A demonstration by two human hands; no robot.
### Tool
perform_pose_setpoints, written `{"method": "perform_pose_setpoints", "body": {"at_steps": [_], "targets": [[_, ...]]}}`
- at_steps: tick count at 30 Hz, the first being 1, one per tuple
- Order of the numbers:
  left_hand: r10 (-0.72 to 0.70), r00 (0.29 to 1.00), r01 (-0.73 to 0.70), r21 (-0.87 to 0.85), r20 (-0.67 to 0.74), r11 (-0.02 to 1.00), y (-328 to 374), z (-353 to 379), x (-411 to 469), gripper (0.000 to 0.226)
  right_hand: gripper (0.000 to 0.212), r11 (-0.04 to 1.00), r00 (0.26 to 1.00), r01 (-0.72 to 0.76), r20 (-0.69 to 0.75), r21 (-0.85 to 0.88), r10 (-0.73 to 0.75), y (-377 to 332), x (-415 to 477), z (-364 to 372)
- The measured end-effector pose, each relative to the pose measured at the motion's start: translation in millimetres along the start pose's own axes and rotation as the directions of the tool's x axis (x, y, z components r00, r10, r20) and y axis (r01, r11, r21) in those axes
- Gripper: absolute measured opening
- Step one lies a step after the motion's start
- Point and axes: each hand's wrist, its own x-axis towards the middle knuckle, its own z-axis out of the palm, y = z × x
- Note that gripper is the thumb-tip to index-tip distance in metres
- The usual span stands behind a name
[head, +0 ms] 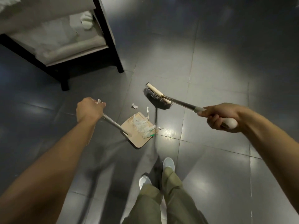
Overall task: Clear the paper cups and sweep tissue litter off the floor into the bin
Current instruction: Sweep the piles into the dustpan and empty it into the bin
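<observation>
Down on the dark tiled floor [210, 70], the sweeping looks mostly done, I judge. White wads [87, 21] lie on the cushioned seat [64, 46] nearby, so that may need clearing too. My right grip [221, 117] is clamped round the broom [157, 97] handle, and my left grip [89, 109] is clamped round the dustpan [139, 141] handle. A tissue heap [142, 126] sits in the pan. 1 small scrap [134, 106] lies on the tiles between pan and bristles. Neither cups nor bin show, so emptying remains.
</observation>
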Motion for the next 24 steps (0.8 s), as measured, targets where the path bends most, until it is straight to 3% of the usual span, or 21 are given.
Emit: {"method": "perform_pose_setpoints", "body": {"at_steps": [5,11,14,17,24], "targets": [[-0.053,0.998,0.052,-0.043,-0.023,0.998,-9.3,0.7,6.7,0.033,0.02,0.969,0.995,0.075,-0.042,-0.235,-0.087,23.7,53.2,33.1],[-0.236,0.968,0.233,-0.045,-0.089,0.972,-42.5,-9.3,14.1,0.038,0.037,0.935,0.998,0.063,0.004,-0.348,-0.066,36.1,91.9,80.0],[-0.294,0.949,0.289,-0.056,-0.113,0.956,-64.3,-18.7,15.6,0.038,0.04,0.958,0.999,0.032,0.033,-0.284,-0.024,31.2,97.7,95.6],[-0.272,0.956,0.263,-0.086,-0.107,0.961,-71.0,-20.6,17.8,0.034,0.039,0.964,0.998,-0.005,0.064,-0.267,0.022,24.4,98.6,102.1],[-0.236,0.962,0.224,-0.098,-0.141,0.97,-55.8,-23.5,39.0,0.04,0.031,0.91,0.976,-0.087,0.147,-0.405,0.158,16.3,84.0,122.7]]}}
